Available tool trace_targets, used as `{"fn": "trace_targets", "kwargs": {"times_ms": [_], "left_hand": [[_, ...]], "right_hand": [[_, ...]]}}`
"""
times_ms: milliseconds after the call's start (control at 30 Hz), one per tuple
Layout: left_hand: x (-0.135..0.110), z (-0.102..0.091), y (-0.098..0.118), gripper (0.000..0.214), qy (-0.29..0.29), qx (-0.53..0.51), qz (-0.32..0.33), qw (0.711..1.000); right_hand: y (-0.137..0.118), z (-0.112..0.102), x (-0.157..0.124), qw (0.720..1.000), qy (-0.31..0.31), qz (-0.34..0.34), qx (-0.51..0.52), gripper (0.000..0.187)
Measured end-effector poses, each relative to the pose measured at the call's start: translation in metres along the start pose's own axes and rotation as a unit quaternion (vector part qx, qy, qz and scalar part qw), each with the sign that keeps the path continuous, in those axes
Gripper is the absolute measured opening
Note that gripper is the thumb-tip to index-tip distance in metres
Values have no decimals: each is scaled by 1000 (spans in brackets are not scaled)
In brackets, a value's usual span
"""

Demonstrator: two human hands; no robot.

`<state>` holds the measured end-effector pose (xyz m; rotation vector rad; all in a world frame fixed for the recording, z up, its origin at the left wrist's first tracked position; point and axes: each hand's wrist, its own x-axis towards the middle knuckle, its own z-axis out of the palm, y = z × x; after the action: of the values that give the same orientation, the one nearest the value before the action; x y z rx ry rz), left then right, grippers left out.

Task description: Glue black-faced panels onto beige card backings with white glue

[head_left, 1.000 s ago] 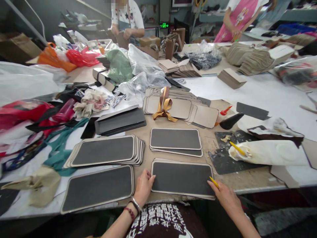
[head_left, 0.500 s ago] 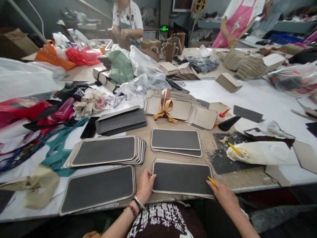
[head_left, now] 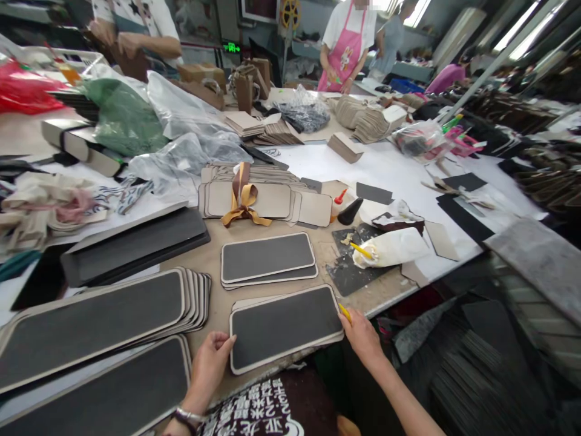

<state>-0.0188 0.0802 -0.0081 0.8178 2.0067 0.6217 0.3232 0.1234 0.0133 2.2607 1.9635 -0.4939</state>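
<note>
A dark grey panel with a tan border [head_left: 284,325] lies at the table's near edge, on top of another like it. My left hand [head_left: 209,363] rests against its left end, fingers curled on the edge. My right hand [head_left: 362,333] touches its right end and holds a thin yellow stick [head_left: 344,312]. Just behind lies a small stack of the same panels [head_left: 267,257]. Larger panels [head_left: 95,315] are stacked to the left.
Tan panels with a gold and brown ribbon [head_left: 242,200] lie further back. A white paper cone with a yellow stick [head_left: 390,248], a black cone [head_left: 349,212] and a glue bottle [head_left: 336,203] sit right. Plastic bags and cardboard stacks crowd the back. Two people stand beyond.
My view has swung right, so everything has shifted left in the picture. Both hands stay at the ends of the near panel.
</note>
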Motion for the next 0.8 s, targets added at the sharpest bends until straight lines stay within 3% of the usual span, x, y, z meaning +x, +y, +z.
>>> {"fn": "trace_targets", "kwargs": {"times_ms": [333,800], "left_hand": [[1,-2,0,62,10,-47,-7,999],[-1,-11,2,61,27,-91,-27,995]], "right_hand": [[13,0,7,993,-33,6,118,34],[0,13,26,975,-67,16,212,23]]}}
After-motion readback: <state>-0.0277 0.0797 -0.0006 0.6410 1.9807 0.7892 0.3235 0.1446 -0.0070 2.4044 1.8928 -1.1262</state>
